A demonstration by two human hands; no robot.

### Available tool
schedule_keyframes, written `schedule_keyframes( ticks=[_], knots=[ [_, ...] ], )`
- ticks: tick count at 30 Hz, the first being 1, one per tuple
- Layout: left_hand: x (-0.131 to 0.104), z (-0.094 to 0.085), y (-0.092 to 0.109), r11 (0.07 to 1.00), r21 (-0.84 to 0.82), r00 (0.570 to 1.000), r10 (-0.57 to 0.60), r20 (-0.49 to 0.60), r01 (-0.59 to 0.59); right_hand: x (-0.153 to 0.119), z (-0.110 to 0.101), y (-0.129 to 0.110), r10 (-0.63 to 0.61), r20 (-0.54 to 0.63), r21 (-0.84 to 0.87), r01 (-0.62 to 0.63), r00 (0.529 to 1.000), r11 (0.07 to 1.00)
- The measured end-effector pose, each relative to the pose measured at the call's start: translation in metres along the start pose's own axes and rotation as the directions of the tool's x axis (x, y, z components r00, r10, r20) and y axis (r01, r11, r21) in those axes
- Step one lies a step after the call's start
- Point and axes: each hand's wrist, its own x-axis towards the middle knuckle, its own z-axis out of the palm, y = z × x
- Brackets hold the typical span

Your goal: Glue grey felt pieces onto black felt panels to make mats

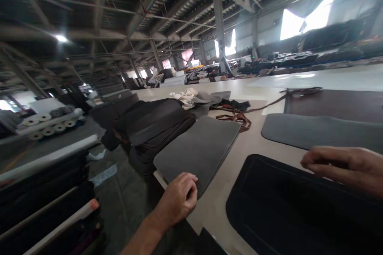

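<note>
My left hand [181,195] is closed, its fingers curled toward the thumb, over the near corner of a stack of grey rounded-corner panels [199,147]. Nothing shows in its curl; whether it touches the stack I cannot tell. On the right, my right hand [344,167] hovers above or rests at the far edge of a black rounded-corner panel [287,199]. Thumb and fingers come together there, slightly blurred, and whatever they may pinch is hidden. Beyond this hand lies another grey panel [320,129] on the pale table [248,147].
Dark folded fabric [158,117] hangs over the table's left edge. Brown straps [236,119] and a cream cloth bundle [188,96] lie farther back, near a dark brown sheet [338,103]. Fabric rolls [54,217] stand at the lower left, beside the floor.
</note>
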Motion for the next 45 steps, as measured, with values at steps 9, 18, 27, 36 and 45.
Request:
schedule_keyframes(
  ticks=[9,18,27,36,45],
  knots=[
    [0.002,0.005,-0.005,0.973,-0.125,0.978,-0.201,-0.06,0.193,0.04,0.031,-0.038,-0.112,0.379,0.023,0.112,0.919,0.993],
    [0.005,0.004,-0.003,0.937,-0.224,0.952,-0.293,-0.086,0.268,0.061,0.137,-0.117,-0.6,0.287,0.09,0.602,0.747,0.793],
    [0.006,0.006,-0.007,0.896,-0.306,0.923,-0.368,-0.109,0.321,0.088,0.178,-0.134,-0.661,0.456,-0.127,0.778,0.596,0.615],
    [0.006,0.006,-0.006,0.866,-0.361,0.906,-0.409,-0.112,0.346,0.099,0.176,-0.139,-0.647,0.539,-0.14,0.815,0.539,0.562],
    [0.005,0.009,-0.009,0.853,-0.378,0.895,-0.43,-0.117,0.36,0.09,0.171,-0.154,-0.637,0.601,-0.209,0.864,0.483,0.458]
  ],
)
